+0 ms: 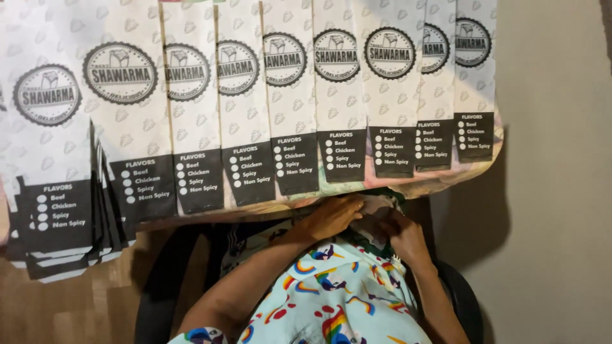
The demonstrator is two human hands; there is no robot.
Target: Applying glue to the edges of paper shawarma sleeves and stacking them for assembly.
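Row of white paper bags (290, 95) w/ black bottom bands lies side by side across the counter (446, 181), overlapping like shingles, filling it nearly edge to edge. Each bag's long axis runs away from the person; black ends point toward the person & hang at or past the near counter edge. The row steps down to the left, so left bags reach furthest out. A thicker stack of bags (54, 223) sits at far left, overhanging the wood floor (76, 306). Right of the last bag: plain wall (554, 159), open room there. Below the near edge there's a narrow gap betw. counter & the person's lap; dark chair (465, 299) edges show on both sides.

Both hands are low, just under the near edge, close together. Left hand (331, 216): forearm comes up from lower left, wrist bent, fingers curled down onto patterned cloth (376, 213) at the edge. Right hand (405, 236): forearm up from lower right, fingers tucked into the same cloth. Grip: left fingers pressed tog. on the cloth; right looks pinched on it, fingertips hidden, can't tell for sure. Neither hand touches a bag; nearest bags are the ones right above them.
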